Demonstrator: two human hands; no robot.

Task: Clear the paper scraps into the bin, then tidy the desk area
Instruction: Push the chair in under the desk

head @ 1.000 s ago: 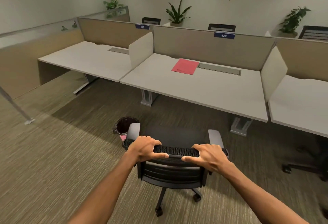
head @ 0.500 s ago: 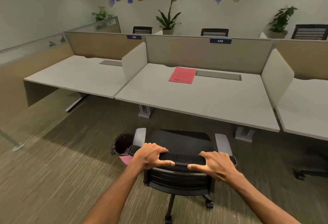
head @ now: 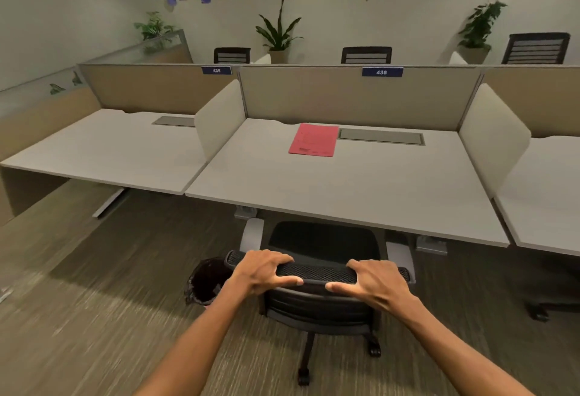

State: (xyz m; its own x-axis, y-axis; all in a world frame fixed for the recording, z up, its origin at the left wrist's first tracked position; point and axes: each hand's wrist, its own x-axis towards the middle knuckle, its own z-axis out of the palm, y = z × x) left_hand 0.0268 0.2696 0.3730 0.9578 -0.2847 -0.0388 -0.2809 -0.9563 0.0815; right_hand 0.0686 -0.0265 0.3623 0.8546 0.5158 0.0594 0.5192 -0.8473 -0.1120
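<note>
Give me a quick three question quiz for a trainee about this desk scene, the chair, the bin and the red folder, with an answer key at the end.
1. True or false: both hands grip the top of the office chair backrest.
2. Where does the bin stand? A) on the desk B) on the floor left of the chair C) under the right-hand desk
3. What number is on the label above the desk with the red folder?

Key
1. True: left hand and right hand are both closed over the backrest top.
2. B
3. 436
</note>
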